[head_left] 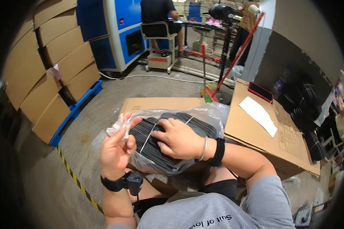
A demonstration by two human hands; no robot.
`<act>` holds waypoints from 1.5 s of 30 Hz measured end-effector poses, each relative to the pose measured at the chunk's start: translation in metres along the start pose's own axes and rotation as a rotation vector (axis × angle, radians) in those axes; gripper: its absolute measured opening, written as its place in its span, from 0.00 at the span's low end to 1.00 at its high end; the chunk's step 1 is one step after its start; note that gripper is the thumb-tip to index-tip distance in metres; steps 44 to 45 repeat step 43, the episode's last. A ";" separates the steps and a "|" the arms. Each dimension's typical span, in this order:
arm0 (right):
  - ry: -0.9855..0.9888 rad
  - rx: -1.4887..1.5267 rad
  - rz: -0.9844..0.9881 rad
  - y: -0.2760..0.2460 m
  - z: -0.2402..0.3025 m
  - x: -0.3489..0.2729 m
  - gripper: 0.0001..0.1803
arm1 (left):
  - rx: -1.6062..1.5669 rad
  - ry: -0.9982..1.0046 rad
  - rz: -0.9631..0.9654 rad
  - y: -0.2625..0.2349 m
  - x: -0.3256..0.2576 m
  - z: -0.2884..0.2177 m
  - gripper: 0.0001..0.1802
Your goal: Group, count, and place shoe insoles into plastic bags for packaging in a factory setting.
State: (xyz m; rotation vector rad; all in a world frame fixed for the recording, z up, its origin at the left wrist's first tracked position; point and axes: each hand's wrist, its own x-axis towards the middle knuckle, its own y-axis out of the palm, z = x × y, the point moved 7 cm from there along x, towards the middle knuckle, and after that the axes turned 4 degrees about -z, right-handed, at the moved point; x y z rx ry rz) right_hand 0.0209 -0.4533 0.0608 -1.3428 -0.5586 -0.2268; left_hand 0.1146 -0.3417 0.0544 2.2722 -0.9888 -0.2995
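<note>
On a cardboard box [160,102] in front of me lies a clear plastic bag [214,114] with bundles of black cord inside. White ties cross the left bundle [147,143] and the far-right bundle [197,124]. My right hand [183,139] lies over the middle of the bundles, its bent fingers closed on the cords. Left of the bag, my left hand [118,149] is raised, palm up. It pinches a crumpled piece of clear plastic [118,128]; whether this is part of the bag I cannot tell.
At right, a cardboard box [252,128] bears a red-edged phone [260,91], a white paper [258,114] and more black bundles [313,145]. Stacked cartons [65,57] stand on a blue pallet [76,107] at left. Ahead are a blue machine [128,38] and a seated person [156,11].
</note>
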 end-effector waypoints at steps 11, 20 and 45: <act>0.547 -0.293 0.058 -0.046 -0.121 -0.091 0.31 | -0.059 -0.002 -0.031 -0.025 0.011 -0.011 0.23; 0.656 0.209 -0.084 -0.041 -0.175 -0.081 0.10 | 0.040 -0.046 -0.058 -0.017 0.016 -0.032 0.24; 0.763 0.421 -0.293 -0.068 -0.253 -0.021 0.16 | 0.623 0.197 0.154 0.014 0.119 -0.062 0.26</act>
